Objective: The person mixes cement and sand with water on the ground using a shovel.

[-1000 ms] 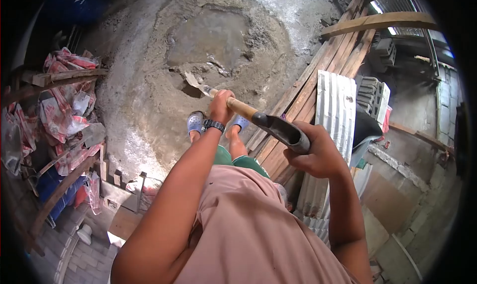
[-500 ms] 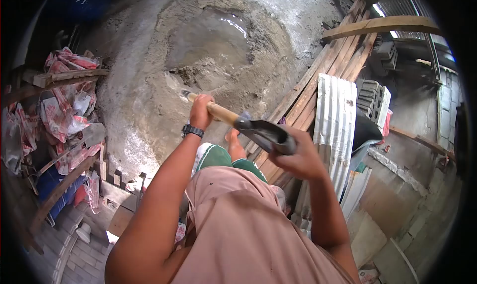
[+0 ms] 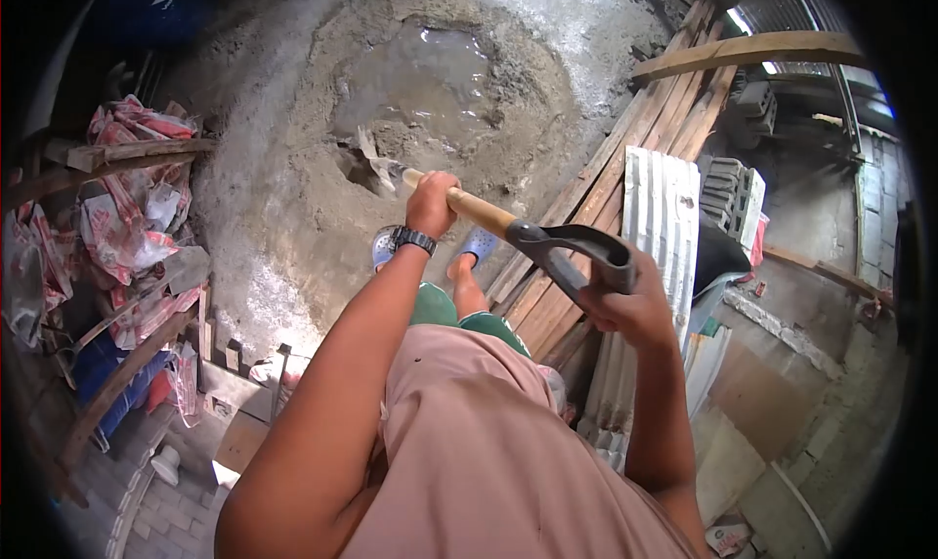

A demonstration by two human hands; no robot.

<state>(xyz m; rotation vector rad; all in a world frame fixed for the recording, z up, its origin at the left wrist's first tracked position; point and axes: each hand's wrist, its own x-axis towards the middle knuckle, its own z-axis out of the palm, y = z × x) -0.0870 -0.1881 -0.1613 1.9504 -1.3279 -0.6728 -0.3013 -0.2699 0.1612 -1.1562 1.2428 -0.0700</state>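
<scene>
My left hand (image 3: 431,203) is closed round the lower part of a wooden shovel shaft (image 3: 479,212). Higher up, my right hand (image 3: 630,300) grips the shovel's black D-shaped handle (image 3: 576,249). The shovel blade (image 3: 379,168), smeared with grey mix, is at the near left edge of a ring of wet mortar (image 3: 528,100), beside a dark hollow. Murky water (image 3: 420,75) fills the middle of the ring. Both feet, in light blue clogs (image 3: 480,242), stand just this side of the mix.
Wooden planks (image 3: 625,168) lie along the right, with a corrugated metal sheet (image 3: 660,202) over them. Hollow blocks (image 3: 731,195) stand further right. Torn red and white sacks (image 3: 122,232) and a wooden beam (image 3: 122,378) are at the left.
The shovel first pushed forward into the mix, its blade mostly hidden, then came back toward me with the blade visible. Water has spread and rippled in the ring. Both hands kept their grip.
</scene>
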